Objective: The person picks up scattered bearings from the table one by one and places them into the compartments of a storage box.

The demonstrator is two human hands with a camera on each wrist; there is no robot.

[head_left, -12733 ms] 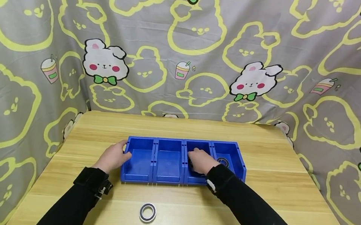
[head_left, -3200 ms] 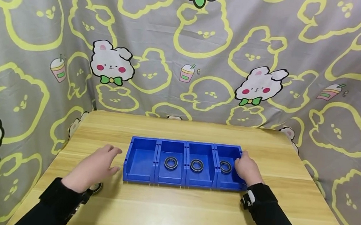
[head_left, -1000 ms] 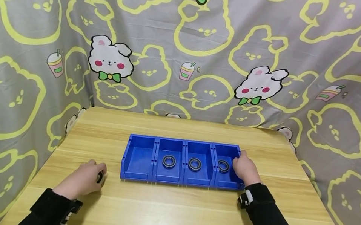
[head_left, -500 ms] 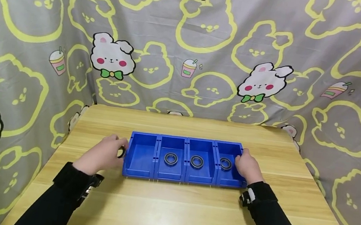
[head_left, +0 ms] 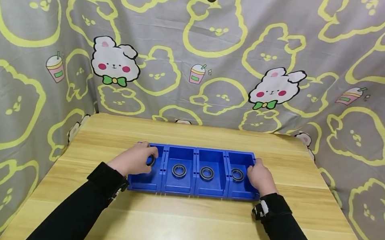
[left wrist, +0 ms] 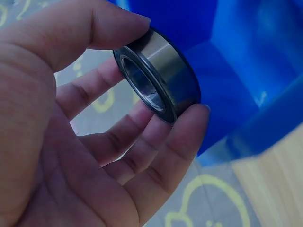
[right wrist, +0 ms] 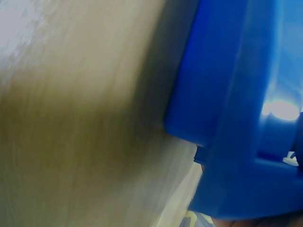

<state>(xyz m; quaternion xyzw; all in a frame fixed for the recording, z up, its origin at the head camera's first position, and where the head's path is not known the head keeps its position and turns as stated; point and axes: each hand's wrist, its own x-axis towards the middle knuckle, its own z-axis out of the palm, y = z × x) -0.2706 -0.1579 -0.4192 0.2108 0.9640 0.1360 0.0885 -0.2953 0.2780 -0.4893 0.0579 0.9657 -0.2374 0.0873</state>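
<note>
My left hand [head_left: 134, 159] is over the leftmost of the joined blue bins [head_left: 141, 186]. Its thumb and fingers pinch a ball bearing [left wrist: 165, 59] with a steel outer ring and dark seals, tilted on edge in the left wrist view. At the far end of the row, my right hand [head_left: 261, 177] grips the outer side wall of the rightmost bin [head_left: 244, 157]. Most of that hand is out of the right wrist view, where the blue bin wall [right wrist: 232, 118] fills the right side.
One bearing lies flat in each of the other bins: the second bin's bearing [head_left: 173, 170], the third bin's bearing [head_left: 201, 173] and the rightmost bin's bearing [head_left: 232, 174]. The bins stand on a wooden table [head_left: 177, 231], with a patterned curtain [head_left: 174, 32] behind and at both sides.
Bearings have come into the second and third bins since the earliest frame. My left hand picked up a bearing at the left and brought it rightward over the leftmost bin. The right hand stays put.
</note>
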